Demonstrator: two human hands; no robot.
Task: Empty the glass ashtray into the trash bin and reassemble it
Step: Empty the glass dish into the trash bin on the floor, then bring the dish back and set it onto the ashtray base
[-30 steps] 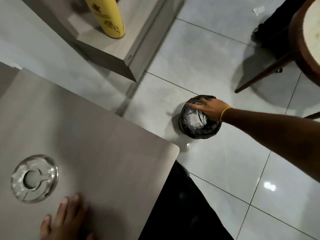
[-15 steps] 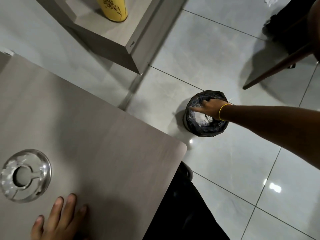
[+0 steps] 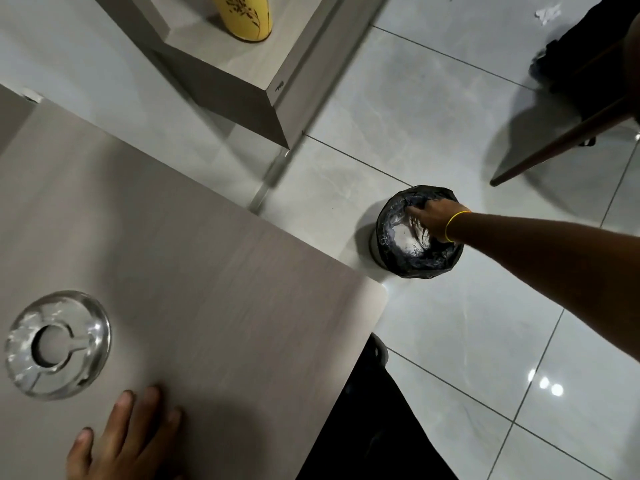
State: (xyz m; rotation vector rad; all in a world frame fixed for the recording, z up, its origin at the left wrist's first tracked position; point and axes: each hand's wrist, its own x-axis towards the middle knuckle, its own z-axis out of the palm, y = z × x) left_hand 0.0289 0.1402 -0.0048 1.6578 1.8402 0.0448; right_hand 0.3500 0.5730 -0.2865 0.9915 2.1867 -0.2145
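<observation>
The glass ashtray's ring-shaped top (image 3: 88,327) lies flat on the grey wooden table (image 3: 207,289) at the left. My left hand (image 3: 128,441) rests palm down on the table just in front of it, fingers spread, not touching it. My right hand (image 3: 434,220), with a yellow band on its wrist, reaches down into the mouth of the small trash bin (image 3: 427,266) lined with a black bag on the floor. Its blurred fingers hold a pale glassy piece, the ashtray bowl (image 3: 408,239), tipped inside the bag.
The table's rounded corner ends short of the bin. A grey low stand (image 3: 242,109) holding a yellow vase (image 3: 242,15) sits behind on the tiled floor. A dark chair leg (image 3: 561,143) slants at the upper right. My dark trousers (image 3: 374,427) show beside the table.
My right hand has dipped deeper into the bin's mouth and its fingers now point downward. The view has shifted a little; my left hand and the glass top stay put.
</observation>
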